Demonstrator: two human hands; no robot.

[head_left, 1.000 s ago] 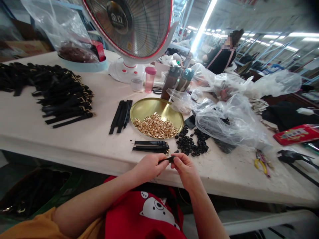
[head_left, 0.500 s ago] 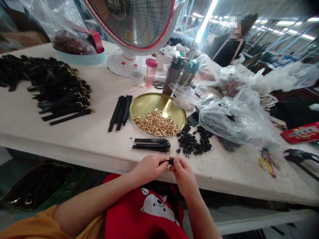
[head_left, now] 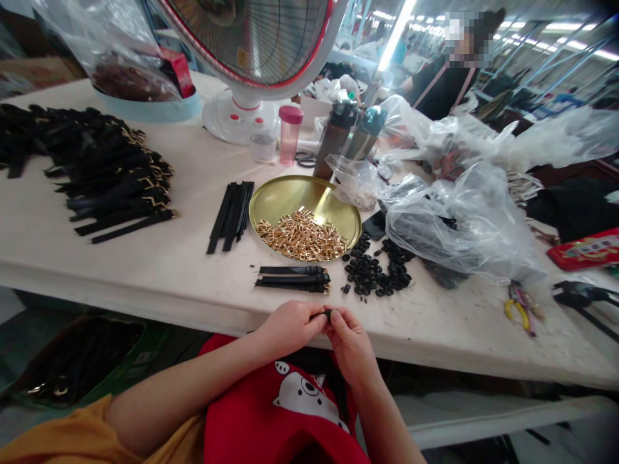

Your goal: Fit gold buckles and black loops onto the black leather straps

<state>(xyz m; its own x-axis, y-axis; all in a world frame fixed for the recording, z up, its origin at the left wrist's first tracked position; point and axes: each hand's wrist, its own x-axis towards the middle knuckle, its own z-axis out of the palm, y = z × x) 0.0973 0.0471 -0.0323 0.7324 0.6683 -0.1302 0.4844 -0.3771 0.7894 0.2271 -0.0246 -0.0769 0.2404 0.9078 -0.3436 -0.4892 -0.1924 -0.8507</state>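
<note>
Close together at the table's front edge, both my hands pinch a small black strap [head_left: 327, 314]. My left hand [head_left: 293, 327] is closed on its left part, while the thumb and fingers of my right hand [head_left: 349, 340] grip the right end. Most of the strap is hidden by my fingers. Just beyond lie several black straps with gold buckles [head_left: 294, 281]. A round gold tray [head_left: 273, 187] behind them holds a heap of small gold metal buckles [head_left: 304, 237]. Scattered right of it are small black loops [head_left: 374, 270]. Plain black strips [head_left: 231, 216] lie left of the tray.
A big pile of black straps [head_left: 116, 174] covers the table's left. A fan [head_left: 251, 45], a pink-lidded cup [head_left: 289, 135] and dark bottles [head_left: 336, 135] stand behind. Clear plastic bags [head_left: 459, 219] and yellow-handled pliers [head_left: 517, 312] lie right. Another person [head_left: 442, 84] is in the background.
My right hand has shifted slightly left, closer to my left hand, and less of the black strap shows between them. The view has moved a little.
</note>
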